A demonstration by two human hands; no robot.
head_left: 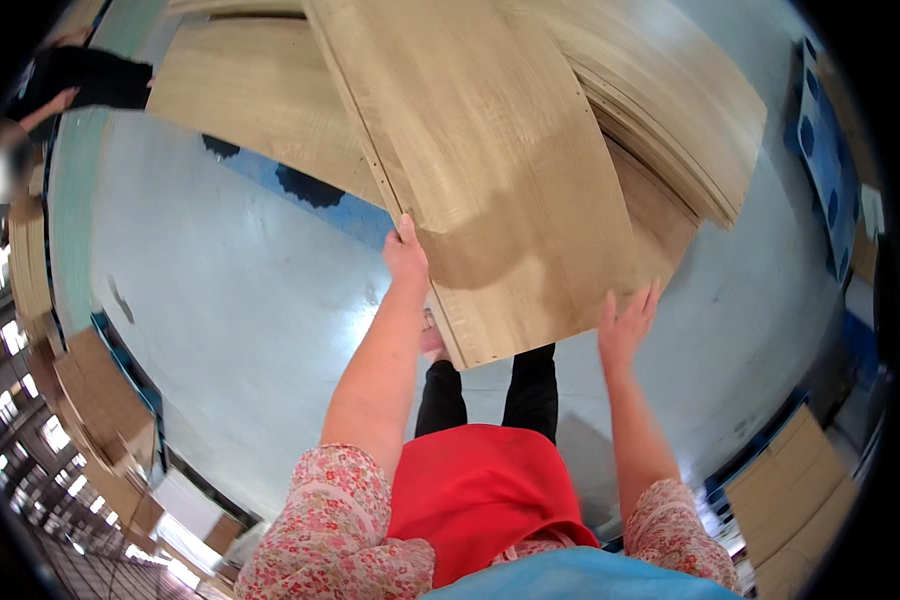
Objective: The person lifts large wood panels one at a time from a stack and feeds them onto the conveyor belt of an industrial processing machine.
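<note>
Wood-grained panel (500,150) overlapping other boards (670,90), its near end projecting above the floor (230,270): the left hand (407,260) is clamped on the long left edge, while the right hand (626,328), fingers parted, is at the near right corner (whether it touches cannot be told). The step appears to be handling the panel by its edges; the next move calls for a firm right-side hold
</note>
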